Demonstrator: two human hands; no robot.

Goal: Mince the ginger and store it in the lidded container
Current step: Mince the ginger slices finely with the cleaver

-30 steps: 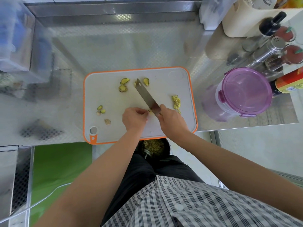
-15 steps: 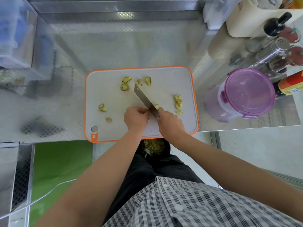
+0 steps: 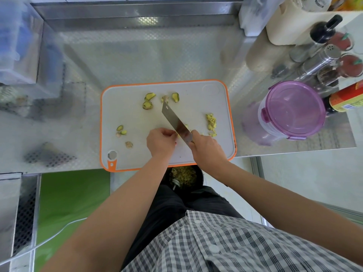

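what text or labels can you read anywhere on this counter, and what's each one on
No text here can be read.
Red-labelled bottle at the right edge: its label print is too small and blurred.
Orange pack in the top right corner: blurred, unreadable.

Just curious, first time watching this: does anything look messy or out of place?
Nothing is spilled or broken. The board seems to jut slightly off the counter at the near edge, above a bin of scraps. Loose peelings lie scattered on it, away from the cut strips at its right.
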